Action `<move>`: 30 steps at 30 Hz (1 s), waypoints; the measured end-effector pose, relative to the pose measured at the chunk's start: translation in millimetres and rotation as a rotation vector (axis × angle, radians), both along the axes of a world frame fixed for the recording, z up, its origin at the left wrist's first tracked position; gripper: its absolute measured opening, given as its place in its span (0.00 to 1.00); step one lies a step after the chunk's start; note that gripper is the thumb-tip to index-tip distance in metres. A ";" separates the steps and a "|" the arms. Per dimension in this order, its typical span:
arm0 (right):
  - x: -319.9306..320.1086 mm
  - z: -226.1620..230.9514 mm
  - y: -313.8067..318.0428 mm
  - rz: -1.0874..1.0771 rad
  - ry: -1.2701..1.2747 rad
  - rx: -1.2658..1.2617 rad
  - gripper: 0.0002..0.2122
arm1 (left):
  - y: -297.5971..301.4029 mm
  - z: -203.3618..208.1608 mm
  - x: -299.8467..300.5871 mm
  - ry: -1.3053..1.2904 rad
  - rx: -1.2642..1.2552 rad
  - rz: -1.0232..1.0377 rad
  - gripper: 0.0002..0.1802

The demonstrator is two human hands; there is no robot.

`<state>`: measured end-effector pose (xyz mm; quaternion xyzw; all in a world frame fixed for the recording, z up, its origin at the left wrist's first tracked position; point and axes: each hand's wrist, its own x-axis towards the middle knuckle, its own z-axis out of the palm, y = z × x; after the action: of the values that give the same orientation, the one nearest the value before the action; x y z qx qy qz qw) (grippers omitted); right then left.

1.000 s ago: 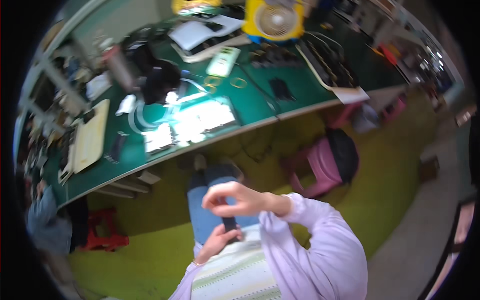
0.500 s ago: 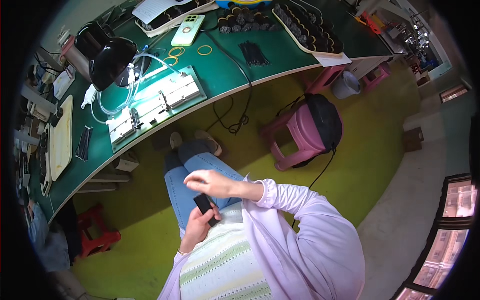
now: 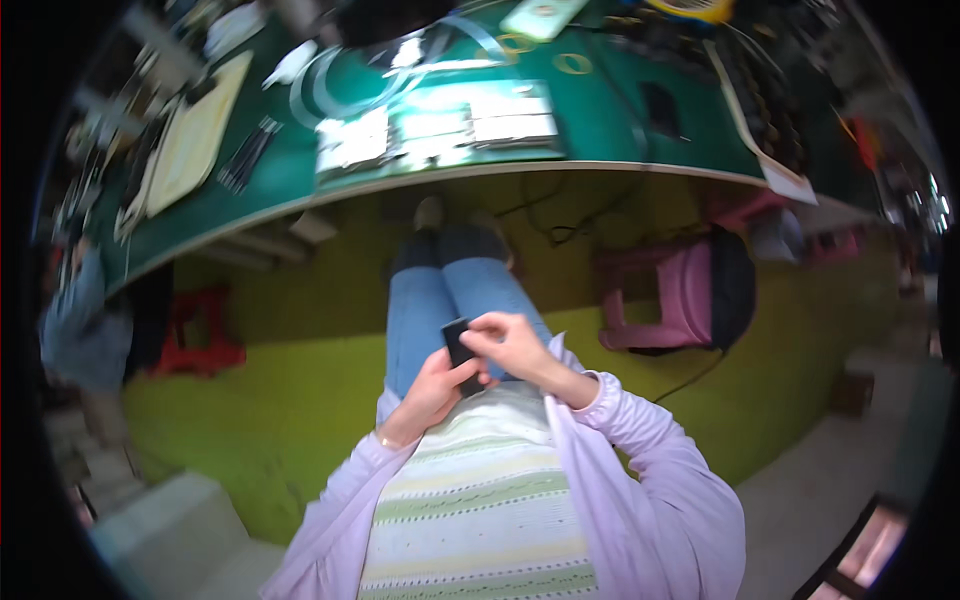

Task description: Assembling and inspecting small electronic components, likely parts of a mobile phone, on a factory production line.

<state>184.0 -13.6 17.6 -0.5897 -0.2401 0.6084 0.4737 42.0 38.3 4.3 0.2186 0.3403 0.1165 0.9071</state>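
Note:
Above my lap, my left hand (image 3: 436,390) is wrapped round a small black rectangular object (image 3: 458,345), its thumb lying across the front. What kind of object it is, I cannot make out. My right hand (image 3: 515,346) is bent over the upper right edge of the same object, thumb and fingers drawn together on it. The picture is slightly smeared, so the exact fingertip contact is unclear. Both hands are in front of the green worktable (image 3: 290,160), short of its edge.
On the table are a metal fixture (image 3: 435,130) with clear tubing, a pale tray (image 3: 200,135), black strips (image 3: 250,155), yellow rings (image 3: 573,64) and a pale green phone (image 3: 543,15). A pink stool (image 3: 685,295) stands at right, a red stool (image 3: 200,335) at left, near another person's blue sleeve (image 3: 75,290).
My right hand has come down from above the black object onto its upper edge. The view has swung left and turned, so the table now lies straight ahead.

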 end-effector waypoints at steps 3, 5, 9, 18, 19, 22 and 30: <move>1.4 -15.7 2.8 -0.081 -0.213 0.148 0.07 | 1.9 -4.8 2.1 0.002 0.117 -0.056 0.09; 2.5 -15.7 11.4 -0.068 -0.241 0.216 0.07 | 6.1 -4.6 6.1 -0.046 0.111 0.000 0.09; 10.4 -4.9 34.5 -0.129 -0.309 0.378 0.08 | 24.6 3.4 17.5 -0.129 0.139 0.062 0.09; 29.6 43.7 91.8 -0.181 -0.118 0.283 0.08 | 69.9 21.4 52.5 -0.305 0.092 0.258 0.08; 32.2 47.2 96.8 -0.196 -0.082 0.246 0.07 | 74.8 20.8 57.2 -0.306 0.087 0.264 0.08; 41.9 48.9 113.8 -0.183 -0.153 0.244 0.07 | 85.4 18.3 69.3 -0.338 0.180 0.321 0.08; 50.2 49.3 133.8 -0.215 -0.221 0.315 0.07 | 101.5 15.7 86.3 -0.376 0.223 0.376 0.06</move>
<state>234.2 120.2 66.9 -0.5937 -0.3186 0.4410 0.5929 128.3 139.8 20.0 0.2249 0.1859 0.3577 0.8871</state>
